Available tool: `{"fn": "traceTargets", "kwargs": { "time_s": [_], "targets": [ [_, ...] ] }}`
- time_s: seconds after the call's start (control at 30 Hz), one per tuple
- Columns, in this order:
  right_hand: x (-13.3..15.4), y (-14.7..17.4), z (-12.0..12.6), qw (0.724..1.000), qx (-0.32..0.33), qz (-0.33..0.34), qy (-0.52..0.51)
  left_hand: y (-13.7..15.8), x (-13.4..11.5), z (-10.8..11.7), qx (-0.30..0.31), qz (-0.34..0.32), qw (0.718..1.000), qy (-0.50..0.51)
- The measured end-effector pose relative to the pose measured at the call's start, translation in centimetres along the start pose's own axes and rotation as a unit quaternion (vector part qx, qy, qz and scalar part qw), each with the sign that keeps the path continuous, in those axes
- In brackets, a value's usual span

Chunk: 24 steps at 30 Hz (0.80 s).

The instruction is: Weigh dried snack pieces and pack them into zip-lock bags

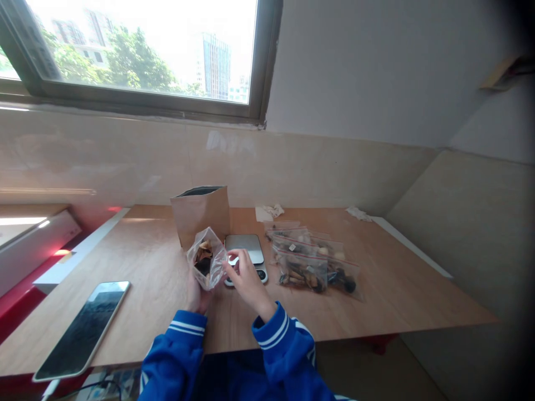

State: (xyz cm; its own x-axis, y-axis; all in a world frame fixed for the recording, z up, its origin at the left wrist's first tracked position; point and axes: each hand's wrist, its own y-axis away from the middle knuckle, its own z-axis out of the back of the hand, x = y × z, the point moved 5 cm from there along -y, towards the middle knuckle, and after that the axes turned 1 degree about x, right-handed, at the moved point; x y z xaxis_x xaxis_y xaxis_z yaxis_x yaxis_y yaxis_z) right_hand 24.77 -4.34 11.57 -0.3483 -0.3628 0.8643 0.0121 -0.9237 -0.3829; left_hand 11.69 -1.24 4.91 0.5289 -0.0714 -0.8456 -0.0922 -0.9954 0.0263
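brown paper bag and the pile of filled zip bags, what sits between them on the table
In the head view a small digital scale lies between the brown paper bag and the filled zip bags, partly hidden by the right hand.

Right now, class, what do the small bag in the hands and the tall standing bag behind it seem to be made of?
The small clear bag looks like thin glossy plastic: its dark contents show through and it crinkles. The tall brown standing bag looks like matte kraft paper, with stiff, creased sides; its lining is too dark to tell.

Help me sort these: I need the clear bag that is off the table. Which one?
The clear bag held up between the left hand and right hand; the other filled bags lie flat beside the scale.
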Motion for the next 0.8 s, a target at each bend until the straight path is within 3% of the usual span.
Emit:
{"fn": "traceTargets", "kwargs": {
  "time_s": [0.1, 0.2, 0.3, 0.47, 0.8],
  "targets": [
    [1.3, -0.9, 1.2, 0.999, -0.036, 0.022, 0.021, -0.9, 0.7, 0.7, -0.039, 0.080, 0.992, 0.086],
    [2.4, -2.3, 0.4, 0.998, 0.046, 0.049, 0.005, -1.2, 1.2, 1.1, -0.045, 0.101, 0.986, 0.127],
    [2.2, -3.5, -1.2, 0.992, 0.107, 0.053, 0.044, -1.0, 1.6, 1.7, -0.070, 0.099, 0.982, 0.146],
    [0.7, -4.8, -3.5, 0.984, 0.120, 0.039, 0.124, -1.1, 2.4, 2.6, -0.091, 0.088, 0.983, 0.135],
    [-1.1, -4.4, -4.1, 0.987, 0.138, 0.019, 0.076, -1.1, 2.4, 3.1, -0.083, 0.048, 0.991, 0.089]
  ]
}}
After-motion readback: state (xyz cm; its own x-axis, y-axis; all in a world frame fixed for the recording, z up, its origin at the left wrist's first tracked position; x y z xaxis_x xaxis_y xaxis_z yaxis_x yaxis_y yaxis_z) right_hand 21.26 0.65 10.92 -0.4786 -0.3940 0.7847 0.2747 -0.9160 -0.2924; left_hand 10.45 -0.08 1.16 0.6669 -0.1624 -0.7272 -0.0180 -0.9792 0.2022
